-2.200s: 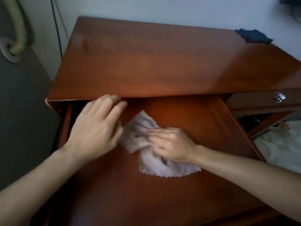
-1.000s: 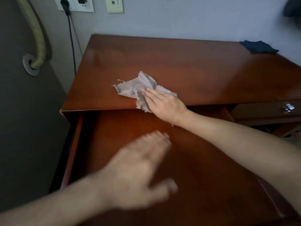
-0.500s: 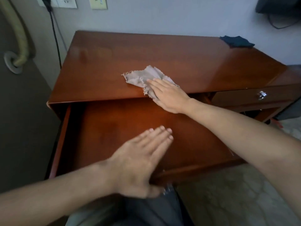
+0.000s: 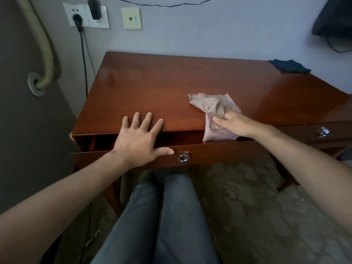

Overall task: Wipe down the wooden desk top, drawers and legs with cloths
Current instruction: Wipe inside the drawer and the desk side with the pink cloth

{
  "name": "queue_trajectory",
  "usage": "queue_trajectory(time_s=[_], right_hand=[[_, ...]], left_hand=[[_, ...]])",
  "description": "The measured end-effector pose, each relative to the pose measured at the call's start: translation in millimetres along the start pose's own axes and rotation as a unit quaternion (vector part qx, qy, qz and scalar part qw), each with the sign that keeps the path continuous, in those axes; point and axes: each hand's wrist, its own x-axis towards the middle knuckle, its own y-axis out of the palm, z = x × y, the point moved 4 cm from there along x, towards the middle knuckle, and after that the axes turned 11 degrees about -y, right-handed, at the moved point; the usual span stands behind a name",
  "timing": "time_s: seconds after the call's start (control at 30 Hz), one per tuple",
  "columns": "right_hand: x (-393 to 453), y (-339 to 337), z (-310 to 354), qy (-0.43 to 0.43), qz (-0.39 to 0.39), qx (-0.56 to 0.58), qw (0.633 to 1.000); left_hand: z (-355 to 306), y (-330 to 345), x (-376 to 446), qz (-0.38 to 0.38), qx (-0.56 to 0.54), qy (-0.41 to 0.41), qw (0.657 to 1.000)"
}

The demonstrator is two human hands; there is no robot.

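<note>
Drawer [image 4: 219,152] pushed nearly shut, narrow gap left.
Left hand [image 4: 137,141] flat across drawer front and desk [image 4: 152,88] edge, fingers spread; right hand [image 4: 233,123] pinching pale cloth [image 4: 213,105] on desk, now draped into gap; probably desk top next.

Home or hotel-type room: wooden desk [image 4: 171,86] against painted wall, wall sockets [image 4: 86,16], floral patterned floor [image 4: 257,197], wall-mounted screen corner [image 4: 333,18].

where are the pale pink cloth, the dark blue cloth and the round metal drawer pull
pale pink cloth [image 4: 211,104], head view, flat upper part
dark blue cloth [image 4: 289,66], head view, middle
round metal drawer pull [image 4: 183,157], head view, ring
</note>
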Motion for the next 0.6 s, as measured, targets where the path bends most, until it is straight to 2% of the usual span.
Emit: queue_trajectory(time_s=[0.07, 0.1, 0.17, 0.27, 0.33, 0.4, 0.47, 0.53, 0.6], right_hand=[[6, -3, 4, 0.047, -0.088, 0.065, 0.993], [9, -11, 5, 0.074, -0.151, 0.117, 0.979], [12, -33, 18, 0.076, -0.272, 0.206, 0.937], [22, -60, 52, 0.003, -0.327, 0.238, 0.914], [32, -76, 80, -0.056, -0.362, 0.282, 0.887], [45, -90, 104, -0.083, -0.406, 0.254, 0.874], [64, -91, 126, -0.060, -0.374, 0.132, 0.916], [86, -65, 143, -0.047, -0.270, 0.005, 0.962], [106, -18, 152, -0.049, -0.144, -0.098, 0.984]], left_hand=[[-3, 3, 4, -0.026, 0.014, -0.008, 1.000], [-4, 5, 5, -0.039, 0.015, -0.011, 0.999], [-3, 9, 5, -0.057, 0.008, -0.014, 0.998], [-4, 12, 5, -0.094, 0.005, -0.014, 0.995], [-12, 12, 6, -0.100, -0.014, -0.041, 0.994], [-21, 14, 9, -0.102, -0.047, -0.077, 0.991], [-24, 16, 12, -0.127, -0.064, -0.083, 0.986], [-16, 11, 11, -0.149, -0.068, -0.053, 0.985], [2, 0, 6, -0.165, -0.108, -0.030, 0.980]])
